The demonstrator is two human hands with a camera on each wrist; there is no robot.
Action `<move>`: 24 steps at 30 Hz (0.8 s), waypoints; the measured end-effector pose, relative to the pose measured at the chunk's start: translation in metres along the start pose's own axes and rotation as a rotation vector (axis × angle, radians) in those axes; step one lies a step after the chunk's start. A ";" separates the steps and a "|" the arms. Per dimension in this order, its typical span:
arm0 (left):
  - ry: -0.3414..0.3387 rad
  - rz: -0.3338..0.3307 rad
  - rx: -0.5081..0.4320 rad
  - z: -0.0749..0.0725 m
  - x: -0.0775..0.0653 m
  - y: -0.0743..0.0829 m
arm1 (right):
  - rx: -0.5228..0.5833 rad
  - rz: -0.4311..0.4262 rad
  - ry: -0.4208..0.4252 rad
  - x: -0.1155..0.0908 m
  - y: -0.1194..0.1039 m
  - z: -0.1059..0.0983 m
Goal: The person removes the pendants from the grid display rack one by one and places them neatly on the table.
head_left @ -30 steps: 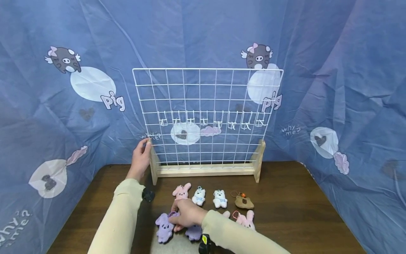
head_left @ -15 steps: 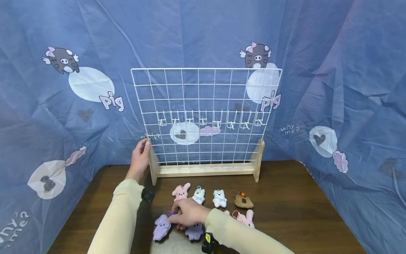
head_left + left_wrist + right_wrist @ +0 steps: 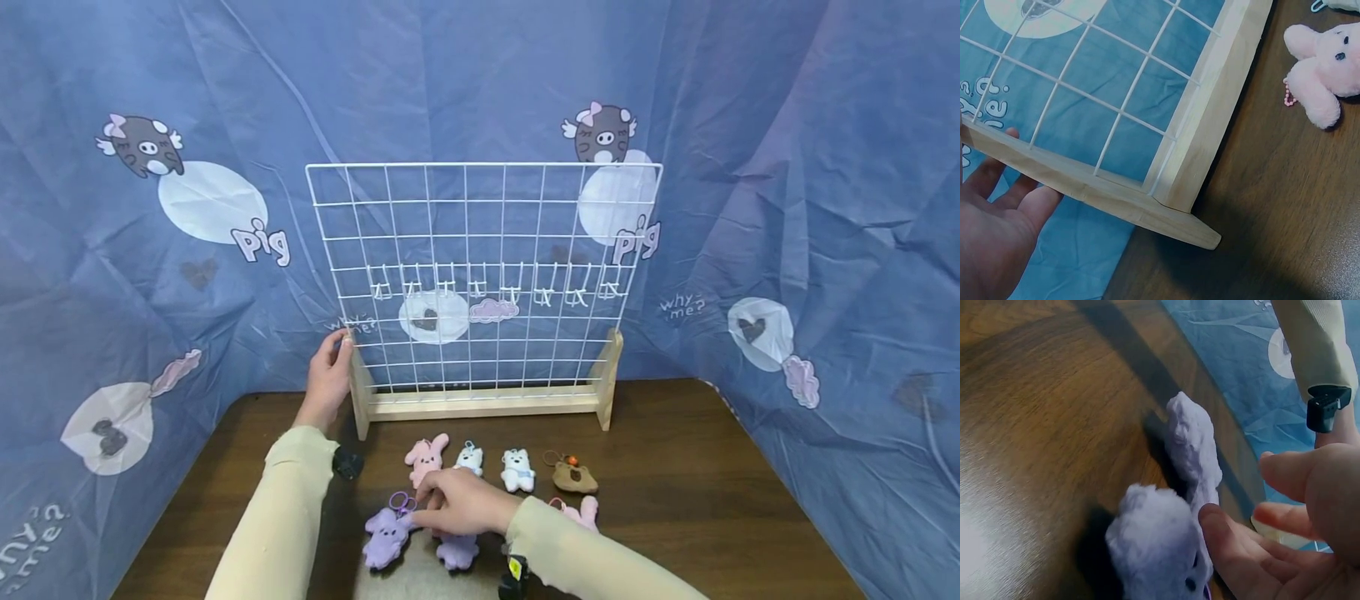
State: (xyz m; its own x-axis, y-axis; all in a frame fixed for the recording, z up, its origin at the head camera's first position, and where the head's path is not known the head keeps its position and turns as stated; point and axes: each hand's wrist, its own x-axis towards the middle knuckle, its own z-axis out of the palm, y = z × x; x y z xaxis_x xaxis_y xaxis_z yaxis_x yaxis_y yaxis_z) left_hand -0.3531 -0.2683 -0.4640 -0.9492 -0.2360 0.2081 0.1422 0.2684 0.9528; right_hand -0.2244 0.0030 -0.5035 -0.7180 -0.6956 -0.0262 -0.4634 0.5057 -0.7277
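My left hand (image 3: 328, 379) grips the left wooden post (image 3: 361, 396) of a stand holding a white wire grid (image 3: 483, 200). In the left wrist view its fingertips reach behind that post. Lower down, my right hand (image 3: 467, 502) hovers low over the plush charms, thumb and fingers apart. Its thumb tip meets the ear of a purple bunny plush (image 3: 385, 542), whose purple ring (image 3: 402, 502) lies exposed just above. A second purple plush (image 3: 456, 553) sits under the right hand, its top hidden; the right wrist view shows its fuzzy head (image 3: 1154, 540) nearby.
Several white hooks (image 3: 512, 296) hang in a row on the grid. Between stand and right hand lie a pink bunny plush (image 3: 426, 458), two white bear plushes (image 3: 518, 472) and a brown plush (image 3: 574, 478). Another pink bunny (image 3: 587, 511) is partly behind the right sleeve. Blue fabric (image 3: 780, 208) surrounds the table.
My right hand has shifted slightly right, uncovering the purple ring. The left purple bunny has turned a little. My left hand stays on the post.
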 end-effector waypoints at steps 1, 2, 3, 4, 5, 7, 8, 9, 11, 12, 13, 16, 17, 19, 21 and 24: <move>0.000 0.002 0.002 0.000 0.000 0.000 | -0.007 -0.015 0.004 -0.001 0.002 -0.001; 0.001 0.004 0.001 0.000 0.000 0.000 | -0.013 -0.029 0.007 -0.003 0.003 -0.002; 0.002 0.006 0.002 -0.001 0.000 -0.001 | -0.016 -0.042 0.009 -0.004 0.005 -0.003; 0.003 0.008 0.004 -0.001 -0.001 -0.001 | -0.014 -0.056 0.011 -0.006 0.006 -0.004; 0.003 0.009 0.006 -0.001 -0.001 -0.001 | -0.008 -0.069 0.013 -0.008 0.008 -0.005; 0.005 0.015 0.008 -0.002 -0.001 -0.001 | 0.000 -0.092 0.019 -0.012 0.010 -0.006; 0.006 0.020 0.007 -0.002 -0.001 -0.002 | 0.009 -0.101 0.021 -0.014 0.011 -0.008; 0.006 0.024 0.006 -0.002 -0.001 -0.002 | 0.016 -0.113 0.025 -0.017 0.012 -0.008; 0.004 0.031 0.015 -0.004 -0.001 -0.003 | 0.042 -0.123 0.028 -0.023 0.014 -0.010; 0.004 0.036 0.023 -0.004 -0.001 -0.004 | 0.051 -0.126 0.026 -0.026 0.016 -0.012; 0.002 0.038 0.035 -0.005 -0.001 -0.005 | 0.067 -0.126 0.023 -0.030 0.017 -0.013; -0.003 0.046 0.093 -0.009 -0.003 -0.006 | 0.096 -0.117 0.016 -0.040 0.022 -0.017; -0.005 0.050 0.116 -0.010 -0.004 -0.006 | 0.103 -0.112 0.014 -0.044 0.024 -0.019; -0.008 0.058 0.166 -0.013 -0.006 -0.005 | 0.112 -0.103 0.016 -0.051 0.028 -0.022; -0.013 0.071 0.212 -0.016 -0.009 -0.004 | 0.108 -0.097 0.028 -0.058 0.032 -0.026; -0.026 0.100 0.282 -0.020 -0.012 -0.004 | 0.097 -0.102 0.073 -0.068 0.040 -0.034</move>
State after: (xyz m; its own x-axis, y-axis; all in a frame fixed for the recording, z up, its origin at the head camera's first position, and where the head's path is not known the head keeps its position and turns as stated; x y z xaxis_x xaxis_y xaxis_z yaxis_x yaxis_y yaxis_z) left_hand -0.3372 -0.2851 -0.4663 -0.9417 -0.1727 0.2887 0.1551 0.5388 0.8280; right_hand -0.2119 0.0881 -0.5072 -0.7070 -0.7004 0.0984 -0.4862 0.3802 -0.7868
